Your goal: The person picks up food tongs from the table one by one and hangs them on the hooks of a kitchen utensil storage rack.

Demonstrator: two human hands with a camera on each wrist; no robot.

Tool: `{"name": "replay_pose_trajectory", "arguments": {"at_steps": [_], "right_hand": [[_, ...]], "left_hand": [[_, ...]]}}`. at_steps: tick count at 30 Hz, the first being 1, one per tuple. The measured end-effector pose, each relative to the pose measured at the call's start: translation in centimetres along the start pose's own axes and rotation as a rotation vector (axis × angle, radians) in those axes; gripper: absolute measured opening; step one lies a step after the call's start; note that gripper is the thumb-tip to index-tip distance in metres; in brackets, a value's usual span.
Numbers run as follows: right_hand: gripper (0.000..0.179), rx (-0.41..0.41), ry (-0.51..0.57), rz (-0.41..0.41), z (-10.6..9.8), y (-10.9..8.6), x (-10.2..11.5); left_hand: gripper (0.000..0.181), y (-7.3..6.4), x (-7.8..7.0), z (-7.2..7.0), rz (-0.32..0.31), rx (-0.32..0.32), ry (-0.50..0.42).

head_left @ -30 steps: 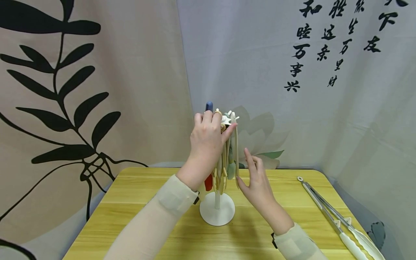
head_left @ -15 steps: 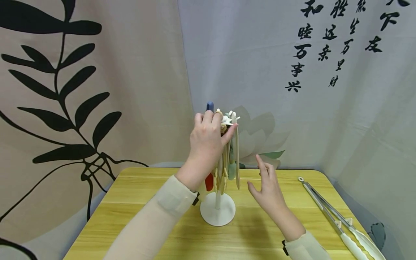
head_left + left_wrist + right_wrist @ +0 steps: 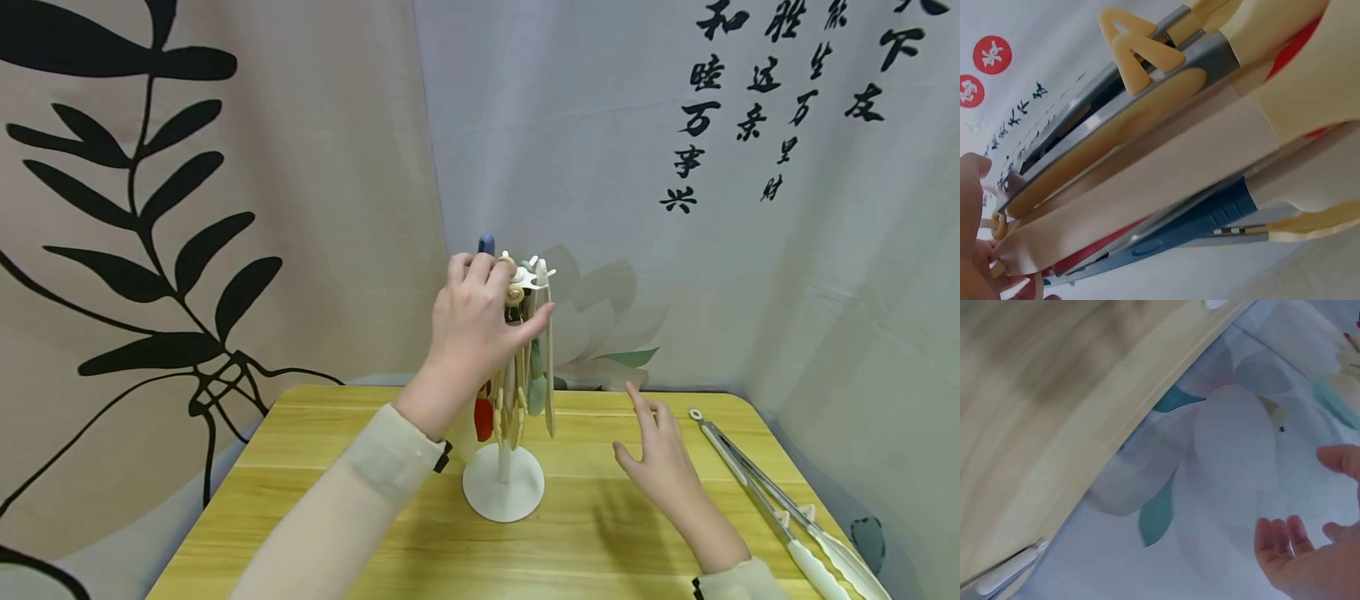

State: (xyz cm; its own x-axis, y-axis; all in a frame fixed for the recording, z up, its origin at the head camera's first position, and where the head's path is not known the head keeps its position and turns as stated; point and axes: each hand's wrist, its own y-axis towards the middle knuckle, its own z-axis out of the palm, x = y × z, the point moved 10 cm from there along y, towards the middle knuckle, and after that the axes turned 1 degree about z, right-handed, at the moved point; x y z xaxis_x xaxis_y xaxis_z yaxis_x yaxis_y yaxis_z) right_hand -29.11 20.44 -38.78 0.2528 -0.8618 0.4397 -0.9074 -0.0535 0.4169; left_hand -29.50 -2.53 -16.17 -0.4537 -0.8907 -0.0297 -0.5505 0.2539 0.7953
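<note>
A white rotating-style stand (image 3: 503, 500) with a round base holds several small utensils hung from its top. My left hand (image 3: 474, 312) lies over the top of it, fingers bent over the hooks and thumb spread away to the right. Seen from the left wrist, fingertips reach round the upper ends of tongs (image 3: 1094, 134) with metal arms, a wide beige handle (image 3: 1147, 187) and a blue handle (image 3: 1204, 222). A red utensil head (image 3: 483, 417) hangs low on the left side. My right hand (image 3: 663, 467) is in the air right of the stand, fingers loosely extended, holding nothing.
Long metal tongs (image 3: 780, 508) with white scalloped ends lie along the right side of the wooden table (image 3: 360, 533). A printed cloth curtain (image 3: 337, 167) hangs behind the table's far edge.
My right hand has drawn away from the hanging utensils to the right. The thumb of my left hand has spread off the stand's top, while its fingers stay there.
</note>
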Motion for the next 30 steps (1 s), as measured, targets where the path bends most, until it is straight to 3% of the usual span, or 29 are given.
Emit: {"name": "replay_pose_trajectory", "arguments": {"at_steps": [5,12,17,30], "right_hand": [[0.093,0.088,-0.028,0.05,0.7,-0.5,-2.3],[0.093,0.168,-0.075,0.08,1.0,-1.0,-5.3],[0.094,0.211,-0.097,0.097,0.2,-1.4,-7.3],[0.093,0.331,-0.142,0.182,-1.4,-2.0,-12.8]], "left_hand": [[0.053,0.1,0.2,0.0,0.053,-0.003,-0.011],[0.038,0.5,0.9,-0.7,0.122,0.009,-0.149],[0.033,0.9,1.7,-1.0,0.143,0.034,-0.187],[0.04,0.6,2.5,0.8,0.178,0.251,-0.366]]}}
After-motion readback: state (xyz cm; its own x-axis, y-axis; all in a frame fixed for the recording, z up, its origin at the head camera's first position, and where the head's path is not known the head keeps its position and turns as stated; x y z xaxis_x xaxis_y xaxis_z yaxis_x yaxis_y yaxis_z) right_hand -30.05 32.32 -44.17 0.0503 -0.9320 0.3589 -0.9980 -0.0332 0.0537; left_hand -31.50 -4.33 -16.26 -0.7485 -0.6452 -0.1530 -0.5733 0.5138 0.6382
